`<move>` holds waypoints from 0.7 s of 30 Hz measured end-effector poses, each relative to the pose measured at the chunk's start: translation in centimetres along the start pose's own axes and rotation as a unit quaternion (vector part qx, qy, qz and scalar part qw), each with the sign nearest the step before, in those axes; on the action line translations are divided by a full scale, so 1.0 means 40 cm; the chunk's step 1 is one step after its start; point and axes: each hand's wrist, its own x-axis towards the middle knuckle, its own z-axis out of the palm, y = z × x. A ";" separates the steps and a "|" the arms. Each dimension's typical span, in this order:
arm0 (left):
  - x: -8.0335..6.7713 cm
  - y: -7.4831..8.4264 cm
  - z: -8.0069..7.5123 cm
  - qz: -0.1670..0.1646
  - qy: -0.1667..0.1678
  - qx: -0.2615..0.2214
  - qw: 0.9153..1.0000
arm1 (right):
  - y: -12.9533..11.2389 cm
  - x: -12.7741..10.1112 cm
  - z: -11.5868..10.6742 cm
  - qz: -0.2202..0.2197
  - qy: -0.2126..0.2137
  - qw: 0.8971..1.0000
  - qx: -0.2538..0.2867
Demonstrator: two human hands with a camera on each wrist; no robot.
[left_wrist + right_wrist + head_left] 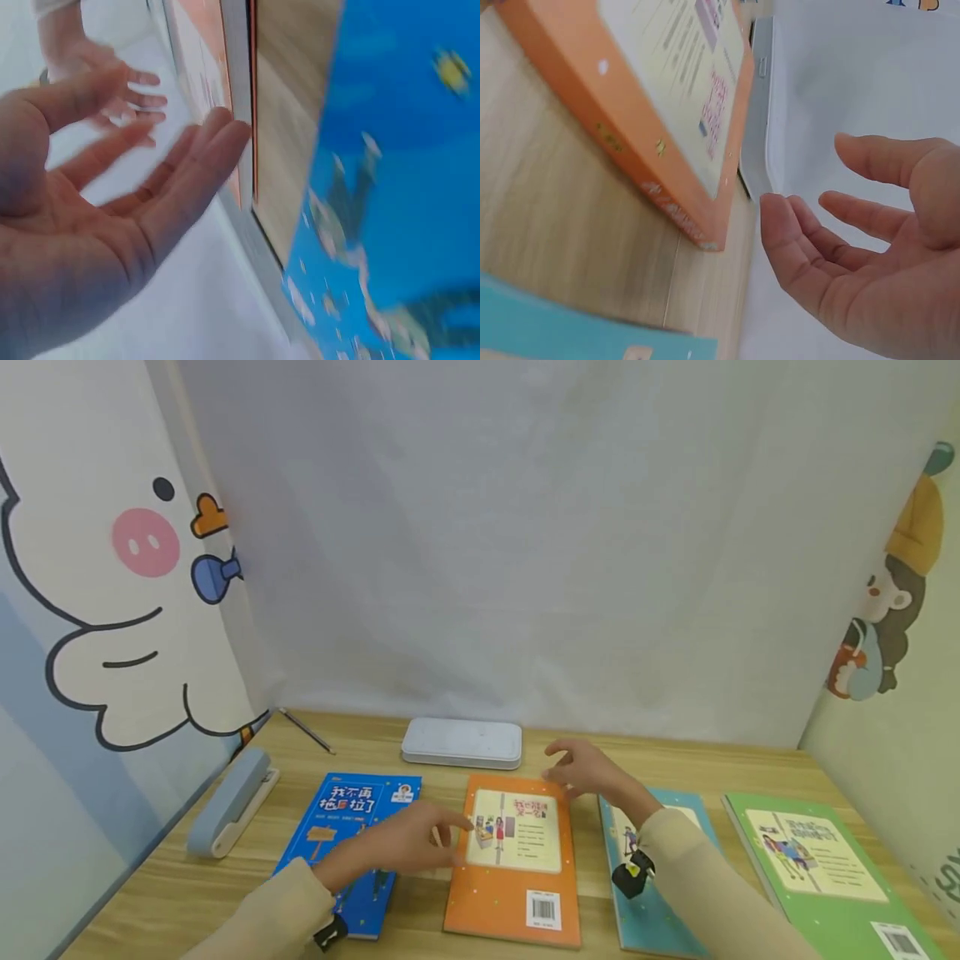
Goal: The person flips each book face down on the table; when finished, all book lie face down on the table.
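Orange book point(513, 864) lies flat on the wooden desk point(675, 760), back cover up w/ barcode near me, between the blue book point(352, 835) and the teal book point(660, 893). My left hand point(405, 847) hovers at its left edge, fingers straight and a bit apart, holding nothing. My right hand point(585, 770) is over its far right corner, fingers also relaxed and spread. Behind it is a white flat case point(462, 743); a green book point(821, 868) at far right, a grey-blue stapler-like thing point(228, 802) at left. White curtain point(525, 543) at the back, cartoon prints on both sides.

Beige long sleeves point(697, 877), black wrist-worn cameras point(632, 874), bare fingers point(795, 232).
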 end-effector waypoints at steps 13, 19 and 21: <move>-0.088 -0.071 -0.069 -0.006 0.030 0.062 0.998 | -0.055 0.058 0.094 -0.060 -0.032 0.997 0.034; -0.115 -0.099 -0.067 -0.060 -0.005 0.066 0.996 | -0.093 0.076 0.150 -0.079 -0.062 0.994 0.047; -0.125 -0.109 -0.068 -0.070 -0.012 0.067 0.995 | -0.106 0.081 0.167 -0.083 -0.069 0.993 0.051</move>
